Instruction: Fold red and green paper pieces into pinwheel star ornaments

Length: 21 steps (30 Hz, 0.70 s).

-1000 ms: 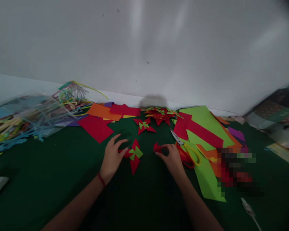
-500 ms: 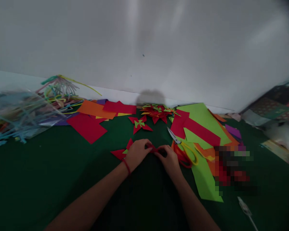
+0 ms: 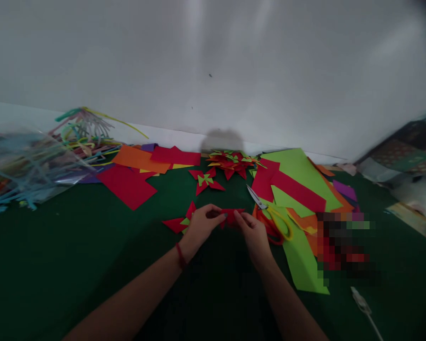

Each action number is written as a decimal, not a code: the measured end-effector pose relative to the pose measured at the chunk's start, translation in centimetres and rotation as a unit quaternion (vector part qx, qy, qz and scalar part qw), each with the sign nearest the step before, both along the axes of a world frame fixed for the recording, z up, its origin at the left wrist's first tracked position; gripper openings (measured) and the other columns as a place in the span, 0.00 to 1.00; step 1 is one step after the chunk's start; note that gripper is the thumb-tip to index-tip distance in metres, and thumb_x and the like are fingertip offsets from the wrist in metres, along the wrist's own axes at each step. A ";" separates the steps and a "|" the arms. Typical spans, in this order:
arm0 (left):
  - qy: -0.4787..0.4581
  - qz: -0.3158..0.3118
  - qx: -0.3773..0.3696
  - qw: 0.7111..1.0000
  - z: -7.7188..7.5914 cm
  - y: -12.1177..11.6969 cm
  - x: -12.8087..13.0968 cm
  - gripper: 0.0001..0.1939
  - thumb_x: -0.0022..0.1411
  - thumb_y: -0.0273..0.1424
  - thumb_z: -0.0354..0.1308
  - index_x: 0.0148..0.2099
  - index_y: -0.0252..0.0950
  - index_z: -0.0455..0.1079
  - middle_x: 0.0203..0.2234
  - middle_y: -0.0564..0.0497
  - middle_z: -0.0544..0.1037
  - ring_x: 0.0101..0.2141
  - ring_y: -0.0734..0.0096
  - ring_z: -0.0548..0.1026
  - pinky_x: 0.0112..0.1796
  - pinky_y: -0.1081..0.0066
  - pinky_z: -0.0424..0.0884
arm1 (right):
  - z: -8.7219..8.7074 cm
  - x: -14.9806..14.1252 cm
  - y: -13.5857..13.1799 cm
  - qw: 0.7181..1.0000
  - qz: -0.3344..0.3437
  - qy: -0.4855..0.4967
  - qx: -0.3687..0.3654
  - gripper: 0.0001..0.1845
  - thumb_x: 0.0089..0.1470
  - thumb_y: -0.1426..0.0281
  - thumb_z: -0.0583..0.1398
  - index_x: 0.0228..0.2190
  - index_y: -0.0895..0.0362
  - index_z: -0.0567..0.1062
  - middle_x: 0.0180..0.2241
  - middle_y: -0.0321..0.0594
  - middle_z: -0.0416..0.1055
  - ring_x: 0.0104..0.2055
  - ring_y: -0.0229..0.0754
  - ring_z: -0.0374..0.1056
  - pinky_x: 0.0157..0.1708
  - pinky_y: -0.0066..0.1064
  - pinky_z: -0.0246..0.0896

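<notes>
My left hand [image 3: 199,227] and my right hand [image 3: 254,235] meet over the dark green table [image 3: 74,255]. Both pinch a small folded red paper piece [image 3: 230,215] between their fingertips. Partly under my left hand lies a red and green paper pinwheel [image 3: 179,222]. Orange-handled scissors [image 3: 271,220] lie just right of my right hand. A second pinwheel [image 3: 206,181] lies farther back, with a heap of finished pinwheels [image 3: 232,163] behind it near the wall.
Red and orange paper sheets [image 3: 128,184] lie at the back left, green and red sheets [image 3: 294,187] at the right. A bag of coloured straws [image 3: 31,166] fills the far left. A white wall stands close behind. A pale tool [image 3: 364,308] lies front right.
My left hand left the pinwheel and came right to join my right hand on the red piece. The piece now sits spread between both hands' fingertips.
</notes>
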<state>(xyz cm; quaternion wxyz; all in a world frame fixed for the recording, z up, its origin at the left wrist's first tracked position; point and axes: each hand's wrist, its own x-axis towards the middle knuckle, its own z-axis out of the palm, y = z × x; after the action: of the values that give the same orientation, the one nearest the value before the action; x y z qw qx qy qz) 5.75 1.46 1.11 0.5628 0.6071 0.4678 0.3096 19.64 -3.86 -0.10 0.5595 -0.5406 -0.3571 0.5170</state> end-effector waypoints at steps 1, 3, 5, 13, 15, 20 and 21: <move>0.031 -0.005 0.043 0.999 0.2 -0.1 -0.1 0.08 0.51 0.34 0.56 0.34 0.35 0.67 0.29 0.50 0.74 0.32 0.69 0.72 0.34 0.70 0.68 | 0.1 0.1 -0.1 1.000 -0.003 -0.023 0.003 0.14 0.47 0.60 0.58 0.32 0.58 0.74 0.28 0.39 0.74 0.31 0.42 0.70 0.34 0.34 0.65; 0.087 0.000 0.138 0.987 0.9 -0.3 -0.3 0.09 0.50 0.34 0.58 0.35 0.36 0.69 0.34 0.50 0.73 0.37 0.66 0.71 0.38 0.67 0.66 | 0.4 0.3 -0.2 0.998 -0.001 -0.067 0.007 0.14 0.48 0.60 0.58 0.30 0.58 0.73 0.25 0.37 0.72 0.29 0.41 0.69 0.32 0.33 0.64; 0.098 0.003 0.183 0.978 1.8 -0.3 -0.6 0.12 0.50 0.33 0.57 0.39 0.38 0.68 0.39 0.50 0.72 0.41 0.66 0.69 0.42 0.66 0.64 | 0.8 0.6 -0.3 0.994 0.008 -0.104 0.012 0.13 0.48 0.60 0.57 0.28 0.58 0.73 0.24 0.36 0.71 0.27 0.39 0.68 0.31 0.32 0.64; 0.064 -0.084 0.067 0.992 3.1 -0.5 -1.1 0.07 0.53 0.34 0.54 0.31 0.36 0.69 0.26 0.54 0.75 0.29 0.71 0.72 0.30 0.74 0.66 | 1.4 0.3 -0.5 0.987 0.028 -0.157 0.027 0.12 0.49 0.61 0.57 0.29 0.57 0.73 0.24 0.35 0.69 0.26 0.36 0.65 0.25 0.26 0.59; 0.066 -0.073 0.069 0.993 3.0 -0.8 -0.9 0.06 0.52 0.33 0.55 0.29 0.35 0.69 0.24 0.54 0.75 0.28 0.72 0.72 0.29 0.75 0.65 | 1.5 0.2 -0.5 0.986 0.013 -0.165 0.026 0.11 0.50 0.61 0.56 0.28 0.57 0.72 0.22 0.33 0.68 0.25 0.35 0.64 0.23 0.24 0.57; 0.074 -0.049 0.069 0.994 2.8 -1.5 -0.5 0.06 0.52 0.33 0.55 0.29 0.35 0.68 0.25 0.53 0.74 0.28 0.73 0.71 0.28 0.75 0.65 | 1.9 0.0 -0.7 0.981 0.008 -0.190 0.040 0.12 0.51 0.61 0.55 0.25 0.57 0.70 0.22 0.34 0.66 0.25 0.35 0.62 0.24 0.24 0.57; 0.074 -0.049 0.063 0.994 2.7 -1.5 -0.4 0.06 0.52 0.33 0.55 0.29 0.35 0.68 0.25 0.53 0.74 0.28 0.73 0.71 0.28 0.75 0.65 | 2.0 0.0 -0.7 0.980 0.006 -0.193 0.042 0.12 0.51 0.61 0.55 0.25 0.57 0.70 0.22 0.34 0.66 0.25 0.36 0.62 0.24 0.25 0.57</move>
<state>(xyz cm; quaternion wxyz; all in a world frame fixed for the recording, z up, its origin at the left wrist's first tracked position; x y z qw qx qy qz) 5.36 -0.08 3.82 0.5021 0.6847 0.4575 0.2643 19.64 -4.58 1.87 0.4992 -0.6043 -0.4829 0.3905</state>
